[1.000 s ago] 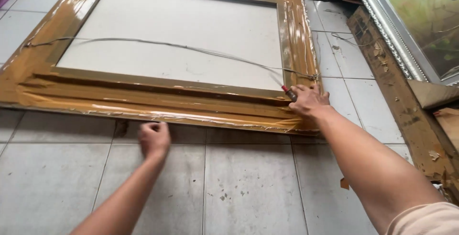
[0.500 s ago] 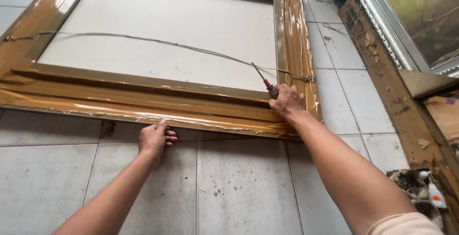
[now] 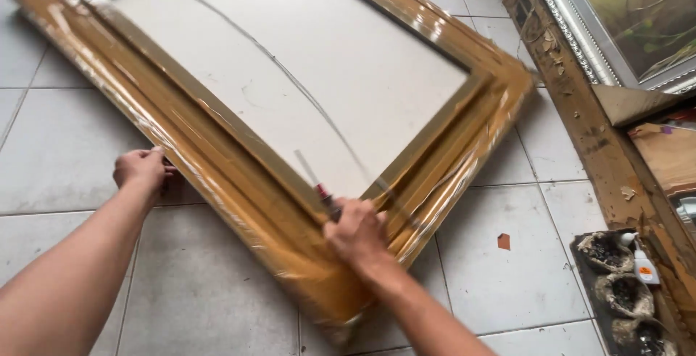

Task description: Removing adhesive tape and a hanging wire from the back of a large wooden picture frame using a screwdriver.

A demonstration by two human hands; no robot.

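A large picture frame wrapped in brown shiny tape lies face down on the tiled floor, turned at an angle. Its white backing board has a thin hanging wire running across it. My right hand rests on the frame's near corner, shut on a red-handled screwdriver whose metal shaft points up over the board. My left hand grips the frame's outer left edge, fingers curled under it.
A silver-framed painting leans at the upper right above a worn wooden strip. A dark tray with lumps and a small white glue bottle sits at the lower right. A small brown scrap lies on the tiles.
The frame has swung round clockwise, its right corner now nearest me. My left hand moved from the floor to the frame's edge. My right hand travelled down and left with the screwdriver.
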